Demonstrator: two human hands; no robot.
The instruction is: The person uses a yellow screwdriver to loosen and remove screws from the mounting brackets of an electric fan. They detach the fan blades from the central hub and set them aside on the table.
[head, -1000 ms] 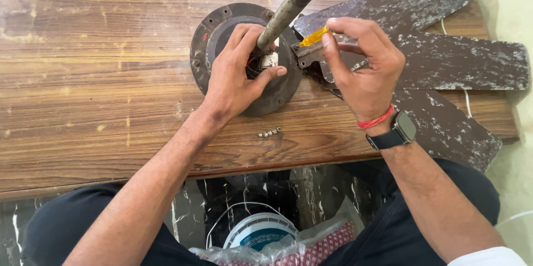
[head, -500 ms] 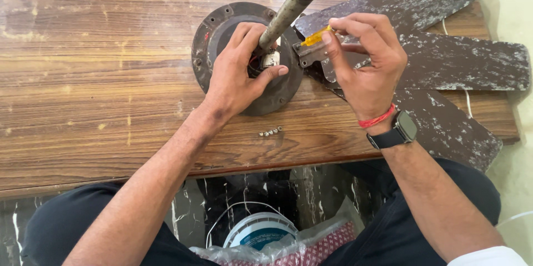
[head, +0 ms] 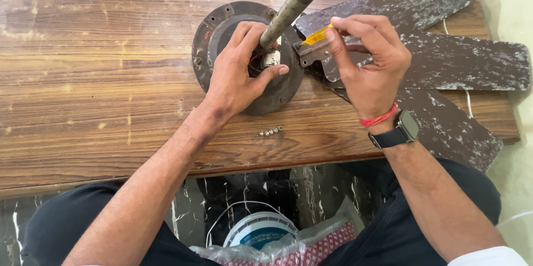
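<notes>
My left hand (head: 240, 72) lies on the round fan motor housing (head: 214, 38), a dull brown metal disc with screw holes along its rim, lying flat on the bench (head: 94, 77). My fingers are curled into the hub, the thumb pressed against the small white part (head: 270, 58) at the foot of the downrod (head: 294, 1), a grey metal tube with a hole through it that leans up toward the camera and hides part of the hub. My right hand (head: 369, 66) pinches a yellow-handled screwdriver (head: 317, 36) between thumb and fingertips, its tip at the bare metal bracket (head: 312, 52) where a blade meets the housing. Three fan blades (head: 461, 61) fan out to the right (brown paint, badly flaked and speckled white), one running under my right wrist, which wears a red thread (head: 378, 118) and a dark watch (head: 401, 130). A short row of small screws (head: 270, 131) lies on the scuffed wood grain just below the housing. Beneath the bench edge, between my knees, sit a white bucket lid (head: 258, 232) and a crinkled plastic bag (head: 311, 249).
</notes>
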